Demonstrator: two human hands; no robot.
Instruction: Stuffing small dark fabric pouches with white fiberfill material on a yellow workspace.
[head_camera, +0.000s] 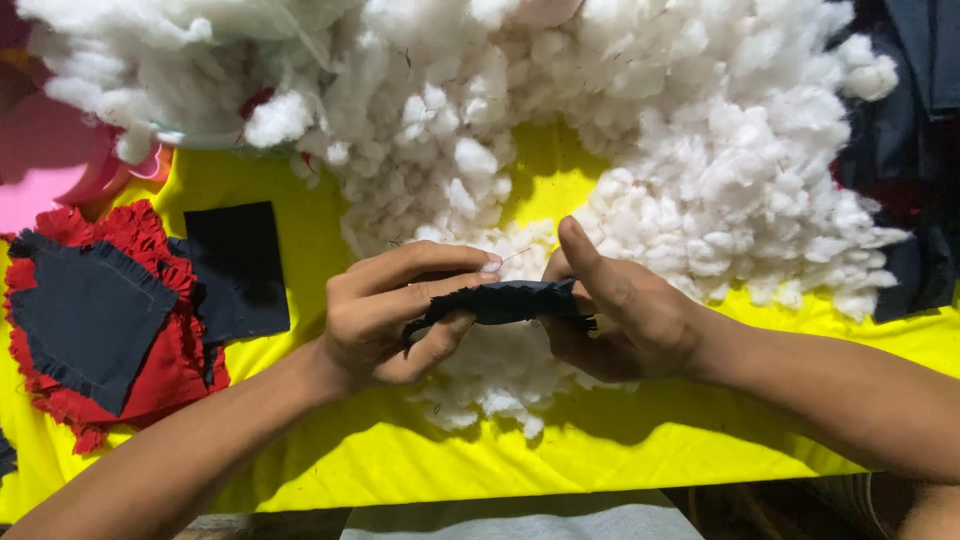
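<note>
A small dark navy fabric piece (510, 300) with frayed edges is held between both hands over the yellow cloth (400, 450). My left hand (395, 315) pinches its left end with fingers curled over it. My right hand (625, 315) grips its right end, thumb pointing up. White stuffing fibre (680, 130) lies in a big heap right behind the hands, and some of it sits under the fabric piece.
At the left lie red frilled fabric (150, 360) with a dark navy square (85, 315) on top, and another dark square (238, 268) beside them. Pink material (45, 165) is at the far left. Dark cloth (915, 150) lies at the right edge.
</note>
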